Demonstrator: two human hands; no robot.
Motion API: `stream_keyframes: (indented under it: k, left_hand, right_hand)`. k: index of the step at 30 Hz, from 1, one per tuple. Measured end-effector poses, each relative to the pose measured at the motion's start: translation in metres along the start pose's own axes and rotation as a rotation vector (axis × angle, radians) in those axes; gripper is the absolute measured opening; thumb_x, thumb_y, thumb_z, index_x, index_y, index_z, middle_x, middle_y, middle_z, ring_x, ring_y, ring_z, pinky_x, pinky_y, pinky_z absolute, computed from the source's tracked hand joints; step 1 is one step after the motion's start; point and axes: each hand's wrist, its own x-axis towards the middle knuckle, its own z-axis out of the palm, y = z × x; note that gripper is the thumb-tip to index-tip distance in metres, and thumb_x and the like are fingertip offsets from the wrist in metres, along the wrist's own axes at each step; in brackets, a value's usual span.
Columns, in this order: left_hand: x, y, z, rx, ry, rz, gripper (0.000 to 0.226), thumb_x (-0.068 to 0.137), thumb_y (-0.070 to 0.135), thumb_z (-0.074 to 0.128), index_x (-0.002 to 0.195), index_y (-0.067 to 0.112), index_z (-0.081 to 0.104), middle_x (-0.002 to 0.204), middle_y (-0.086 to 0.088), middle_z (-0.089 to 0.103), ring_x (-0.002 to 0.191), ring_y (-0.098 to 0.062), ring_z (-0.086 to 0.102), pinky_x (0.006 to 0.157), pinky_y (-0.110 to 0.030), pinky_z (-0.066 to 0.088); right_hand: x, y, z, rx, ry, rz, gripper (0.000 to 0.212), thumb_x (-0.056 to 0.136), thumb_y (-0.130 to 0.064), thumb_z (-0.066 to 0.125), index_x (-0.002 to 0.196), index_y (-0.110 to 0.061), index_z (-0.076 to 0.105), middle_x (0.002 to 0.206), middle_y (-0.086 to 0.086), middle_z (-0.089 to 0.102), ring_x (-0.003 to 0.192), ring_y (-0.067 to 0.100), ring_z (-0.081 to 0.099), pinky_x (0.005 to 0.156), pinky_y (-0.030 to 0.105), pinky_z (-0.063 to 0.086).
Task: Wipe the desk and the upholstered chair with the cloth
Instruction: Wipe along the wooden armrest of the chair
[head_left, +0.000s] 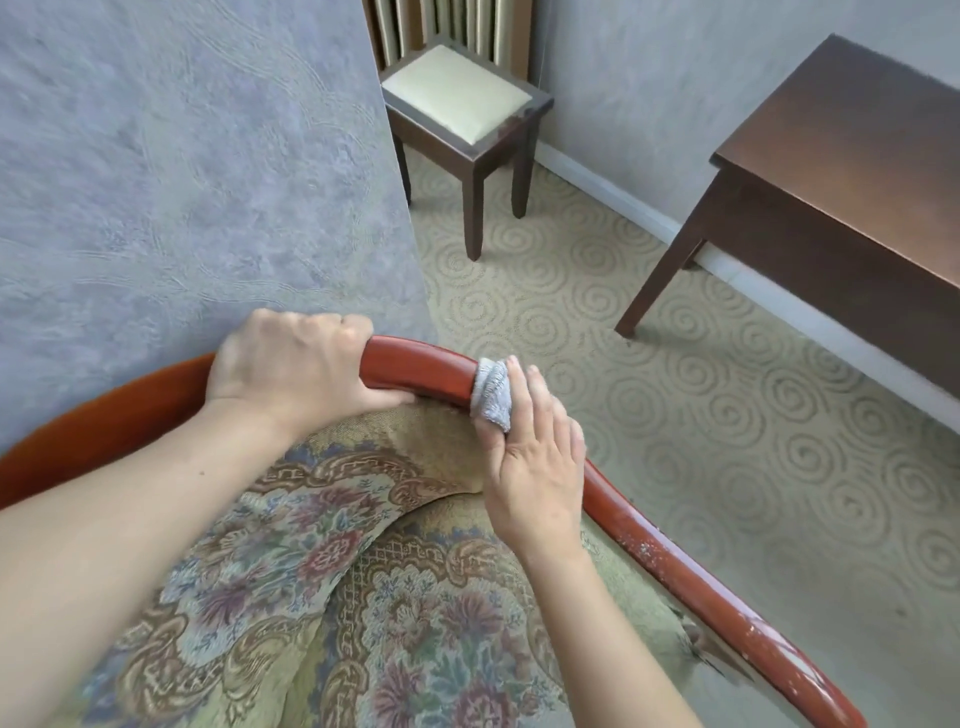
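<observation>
The upholstered chair (363, 571) fills the lower half of the view, with floral tapestry fabric and a curved red-brown wooden rail (415, 371) along its top. My left hand (291, 366) grips that rail from above, fingers curled over it. My right hand (535, 462) holds a small grey cloth (491, 387) wrapped around the rail just right of the left hand, fingers over the cloth. The dark wooden desk (852, 145) stands at the upper right, away from both hands.
A grey textured wall (182, 182) rises close behind the chair on the left. A dark wooden stool with a cream cushion (462, 98) stands in the far corner. Swirl-patterned beige carpet (675, 415) lies between chair and desk. The rail's lower right stretch shows chipped paint.
</observation>
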Motion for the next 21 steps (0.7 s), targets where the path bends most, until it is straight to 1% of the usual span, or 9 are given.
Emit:
stream_keyframes:
  k: [2, 5, 7, 9, 12, 15, 17, 19, 21]
  left_hand:
    - [0.000, -0.001, -0.001, 0.010, 0.007, -0.007, 0.066, 0.063, 0.086, 0.059, 0.066, 0.021, 0.046, 0.057, -0.004, 0.064, 0.049, -0.026, 0.063, 0.052, -0.026, 0.029]
    - [0.000, 0.001, -0.003, 0.006, -0.024, -0.026, 0.070, 0.061, 0.084, 0.063, 0.069, 0.014, 0.061, 0.057, -0.006, 0.065, 0.051, -0.027, 0.065, 0.054, -0.027, 0.029]
    - [0.001, 0.002, -0.003, -0.018, -0.018, -0.019, 0.071, 0.061, 0.082, 0.065, 0.071, 0.011, 0.063, 0.058, -0.008, 0.066, 0.052, -0.027, 0.065, 0.056, -0.027, 0.030]
    - [0.000, 0.002, -0.003, -0.008, -0.050, -0.020, 0.072, 0.062, 0.083, 0.064, 0.073, 0.012, 0.063, 0.061, -0.008, 0.067, 0.055, -0.027, 0.066, 0.056, -0.027, 0.031]
    - [-0.001, 0.002, -0.003, -0.029, -0.065, -0.041, 0.070, 0.061, 0.078, 0.069, 0.070, 0.010, 0.064, 0.059, -0.011, 0.067, 0.052, -0.029, 0.066, 0.056, -0.028, 0.032]
    - [0.000, 0.003, 0.001, -0.083, -0.026, -0.074, 0.049, 0.084, 0.055, 0.060, 0.069, 0.008, 0.063, 0.061, -0.015, 0.068, 0.050, -0.035, 0.067, 0.054, -0.030, 0.035]
    - [0.001, 0.003, 0.005, -0.099, 0.010, -0.077, 0.040, 0.081, 0.043, 0.052, 0.070, 0.007, 0.063, 0.064, -0.017, 0.069, 0.051, -0.038, 0.067, 0.053, -0.032, 0.039]
    - [0.000, 0.001, 0.007, -0.099, 0.020, -0.067, 0.055, 0.074, 0.062, 0.054, 0.069, 0.007, 0.062, 0.063, -0.016, 0.069, 0.052, -0.037, 0.067, 0.054, -0.030, 0.034]
    - [-0.001, -0.001, 0.006, -0.068, 0.023, -0.041, 0.073, 0.071, 0.082, 0.059, 0.068, 0.009, 0.060, 0.059, -0.013, 0.066, 0.049, -0.033, 0.065, 0.054, -0.026, 0.030]
  right_hand:
    - [-0.021, 0.028, -0.001, -0.057, -0.011, 0.129, 0.062, 0.098, -0.056, 0.022, 0.157, -0.035, 0.017, 0.160, -0.003, 0.034, 0.137, 0.021, 0.038, 0.113, 0.040, 0.025]
    - [-0.045, 0.041, 0.001, -0.120, 0.038, 0.269, 0.063, 0.097, -0.052, 0.027, 0.155, -0.029, 0.026, 0.155, 0.004, 0.042, 0.135, 0.028, 0.042, 0.115, 0.044, 0.019]
    - [-0.044, 0.029, 0.004, -0.084, 0.053, 0.358, 0.065, 0.096, -0.053, 0.021, 0.157, -0.030, 0.022, 0.159, 0.003, 0.035, 0.143, 0.028, 0.032, 0.119, 0.045, 0.008]
    - [-0.031, 0.007, 0.007, 0.008, 0.036, 0.397, 0.066, 0.096, -0.055, 0.016, 0.158, -0.033, 0.010, 0.166, -0.001, 0.020, 0.151, 0.025, 0.015, 0.122, 0.045, -0.003]
    - [-0.003, -0.040, 0.007, 0.136, 0.035, 0.242, 0.064, 0.098, -0.052, 0.019, 0.158, -0.037, 0.004, 0.168, -0.006, 0.006, 0.154, 0.021, 0.001, 0.121, 0.043, -0.011]
    - [0.024, -0.091, 0.002, 0.200, 0.048, 0.011, 0.060, 0.099, -0.054, 0.018, 0.157, -0.038, 0.018, 0.166, -0.005, 0.018, 0.152, 0.021, 0.008, 0.121, 0.045, -0.006]
    - [0.030, -0.100, -0.001, 0.218, 0.016, -0.091, 0.058, 0.100, -0.055, 0.020, 0.155, -0.039, 0.022, 0.163, -0.005, 0.025, 0.149, 0.020, 0.014, 0.121, 0.044, -0.002]
    - [0.025, -0.080, -0.002, 0.142, 0.010, -0.139, 0.057, 0.101, -0.054, 0.023, 0.155, -0.038, 0.022, 0.162, -0.004, 0.027, 0.148, 0.021, 0.019, 0.121, 0.043, 0.007]
    - [0.011, -0.041, -0.005, 0.048, -0.001, -0.077, 0.057, 0.103, -0.050, 0.029, 0.157, -0.036, 0.018, 0.163, -0.003, 0.025, 0.149, 0.021, 0.021, 0.121, 0.041, 0.014]
